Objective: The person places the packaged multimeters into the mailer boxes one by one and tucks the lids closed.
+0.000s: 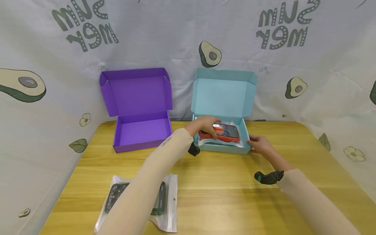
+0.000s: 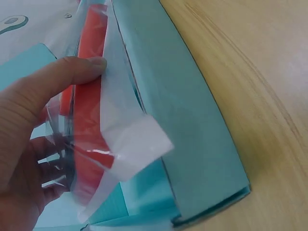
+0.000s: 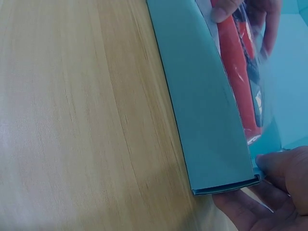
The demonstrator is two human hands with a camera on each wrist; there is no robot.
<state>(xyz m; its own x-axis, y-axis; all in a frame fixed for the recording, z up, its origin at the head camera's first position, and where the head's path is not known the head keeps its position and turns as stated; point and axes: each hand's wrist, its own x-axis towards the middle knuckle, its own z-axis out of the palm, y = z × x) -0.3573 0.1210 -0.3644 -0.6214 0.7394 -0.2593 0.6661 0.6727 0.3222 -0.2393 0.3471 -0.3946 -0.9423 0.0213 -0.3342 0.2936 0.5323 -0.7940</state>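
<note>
A red multimeter with a dark screen sits in a clear plastic bag inside the open light-blue box. My left hand grips the bagged meter from above; in the left wrist view the thumb presses the red side and the other fingers lie behind it. With my right hand I hold the box's front right corner, and the right wrist view shows the thumb at the wall's inner side with fingers underneath. A white bag edge sticks out near the box's front wall.
An open purple box stands to the left on the wooden table. A dark green meter in a clear bag lies near the front left, partly covered by my left sleeve. Behind the boxes hangs a white cloth with avocado prints.
</note>
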